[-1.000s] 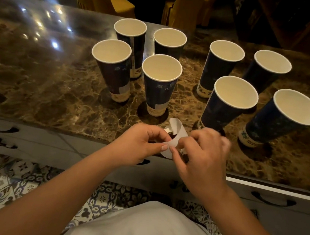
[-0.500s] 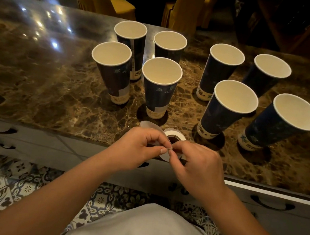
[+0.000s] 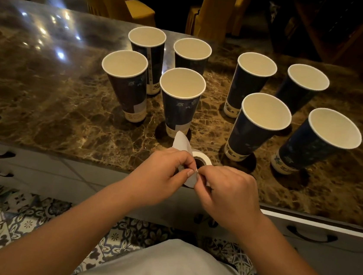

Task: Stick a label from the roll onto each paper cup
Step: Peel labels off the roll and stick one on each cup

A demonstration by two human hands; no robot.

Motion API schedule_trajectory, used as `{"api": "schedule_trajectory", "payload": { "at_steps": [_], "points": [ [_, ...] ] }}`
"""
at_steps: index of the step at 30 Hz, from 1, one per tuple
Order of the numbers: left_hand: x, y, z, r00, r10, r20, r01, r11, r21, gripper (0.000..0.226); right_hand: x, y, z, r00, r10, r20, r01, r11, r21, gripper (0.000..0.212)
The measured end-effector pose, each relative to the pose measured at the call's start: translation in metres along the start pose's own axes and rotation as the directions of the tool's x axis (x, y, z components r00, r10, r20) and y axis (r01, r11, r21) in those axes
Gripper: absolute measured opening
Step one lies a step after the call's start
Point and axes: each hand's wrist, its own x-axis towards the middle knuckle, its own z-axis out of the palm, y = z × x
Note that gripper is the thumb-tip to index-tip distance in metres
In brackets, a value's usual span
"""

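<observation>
Both hands pinching label roll (image 3: 198,162), left hand (image 3: 160,175), right hand (image 3: 226,190), paper cups (image 3: 181,92) beyond

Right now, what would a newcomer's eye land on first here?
First, the two hands meeting at the counter's near edge: the left hand and right hand pinch a white label strip curling up off the label roll. Behind them, eight dark blue paper cups stand open-mouthed in two clusters on the marble countertop.

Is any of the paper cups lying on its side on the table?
No, all eight paper cups stand upright, open end up, on the marble table.
</observation>
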Motion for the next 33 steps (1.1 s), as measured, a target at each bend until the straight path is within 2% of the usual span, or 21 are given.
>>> {"api": "schedule_trajectory", "payload": {
  "at_steps": [5, 9, 13, 17, 19, 21, 23, 25, 27, 28, 29, 30, 31, 33],
  "points": [
    [0.002, 0.002, 0.002, 0.999, 0.045, -0.024, -0.044, 0.998, 0.043, 0.004, 0.001, -0.005, -0.002, 0.992, 0.122, 0.025, -0.125, 0.983, 0.136, 0.02],
    [0.0, 0.004, 0.002, 0.996, -0.01, -0.083, 0.007, 0.999, -0.048, 0.005, 0.0, -0.006, -0.002, 0.948, 0.313, 0.06, -0.315, 0.895, 0.315, 0.017],
    [-0.003, 0.004, 0.003, 0.979, -0.14, -0.15, 0.11, 0.974, -0.197, 0.008, 0.001, -0.006, -0.007, 0.859, 0.499, 0.116, -0.489, 0.73, 0.477, 0.01],
    [-0.006, 0.003, 0.0, 0.911, -0.338, -0.236, 0.244, 0.903, -0.353, 0.01, 0.003, -0.005, -0.018, 0.741, 0.655, 0.147, -0.578, 0.51, 0.637, 0.016],
    [-0.008, 0.002, 0.0, 0.879, -0.399, -0.263, 0.293, 0.885, -0.362, 0.009, 0.004, -0.002, -0.022, 0.698, 0.704, 0.135, -0.584, 0.449, 0.676, 0.019],
    [-0.01, 0.004, 0.001, 0.852, -0.43, -0.3, 0.308, 0.874, -0.376, 0.012, 0.004, -0.001, -0.026, 0.677, 0.728, 0.108, -0.576, 0.433, 0.693, 0.019],
    [-0.014, 0.009, 0.002, 0.82, -0.394, -0.414, 0.279, 0.908, -0.313, 0.025, 0.003, -0.002, -0.03, 0.678, 0.732, 0.07, -0.559, 0.451, 0.696, 0.018],
    [-0.019, 0.021, -0.002, 0.829, -0.188, -0.527, 0.132, 0.981, -0.143, 0.026, 0.0, -0.006, -0.034, 0.711, 0.703, 0.0, -0.515, 0.522, 0.68, 0.017],
    [-0.024, 0.034, -0.003, 0.879, 0.05, -0.473, -0.053, 0.999, 0.007, 0.012, -0.001, -0.012, -0.038, 0.787, 0.606, -0.113, -0.422, 0.664, 0.617, 0.011],
    [-0.025, 0.042, -0.004, 0.912, 0.068, -0.405, -0.082, 0.996, -0.018, 0.012, -0.001, -0.014, -0.038, 0.831, 0.526, -0.179, -0.356, 0.752, 0.555, 0.01],
    [-0.024, 0.048, -0.004, 0.948, -0.005, -0.32, -0.038, 0.991, -0.128, 0.014, -0.002, -0.016, -0.038, 0.869, 0.434, -0.239, -0.284, 0.832, 0.476, 0.012],
    [-0.022, 0.054, -0.004, 0.967, -0.151, -0.205, 0.08, 0.945, -0.318, 0.017, -0.003, -0.017, -0.036, 0.895, 0.341, -0.286, -0.217, 0.895, 0.39, 0.015],
    [-0.019, 0.058, -0.004, 0.953, -0.295, -0.071, 0.218, 0.829, -0.515, 0.02, -0.004, -0.019, -0.035, 0.913, 0.259, -0.316, -0.158, 0.937, 0.313, 0.016],
    [-0.015, 0.06, -0.005, 0.881, -0.449, 0.146, 0.399, 0.542, -0.739, 0.026, -0.006, -0.022, -0.032, 0.935, 0.137, -0.327, -0.067, 0.974, 0.217, 0.017]
  ]
}}
